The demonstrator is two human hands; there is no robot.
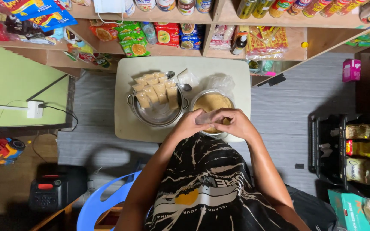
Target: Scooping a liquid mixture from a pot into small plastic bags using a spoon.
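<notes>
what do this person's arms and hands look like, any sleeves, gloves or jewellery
Both arms are bare from the upper arm down, with no sleeves reaching them in view. The left hand and right hand wear no gloves, and no watch, bracelet or ring shows on the wrists or fingers. The only clothing visible is a black top with a white streaked print and a yellow-orange patch on the front.

dim, warm indoor light; soft shadows under the table point(129, 128); sharp centre; edges curve.
</notes>
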